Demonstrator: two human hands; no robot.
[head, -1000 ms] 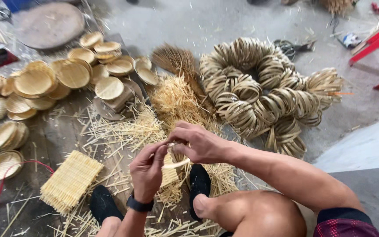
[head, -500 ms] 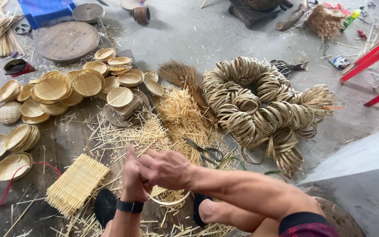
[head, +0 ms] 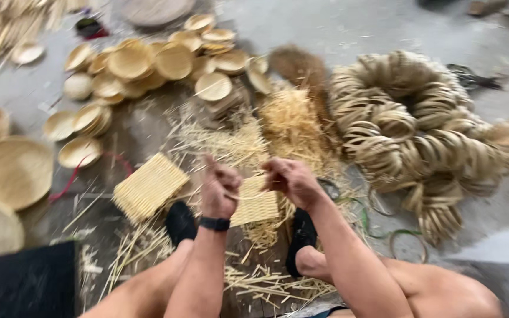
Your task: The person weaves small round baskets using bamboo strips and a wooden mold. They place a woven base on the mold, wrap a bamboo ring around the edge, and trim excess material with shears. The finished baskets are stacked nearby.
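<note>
Two hands work over the floor [head: 349,29]: the left hand [head: 219,191] and the right hand [head: 290,179], and below them are two black shoes, one [head: 181,222] and another [head: 303,231]. Two woven rectangular mats show, one [head: 148,187] lying left of the hands and one [head: 255,202] between them. The shallow woven dishes [head: 129,62] toward the floor's far left number roughly two dozen, blur preventing an exact count, and the coiled hoops form one heap [head: 419,129] too tangled to count.
</note>
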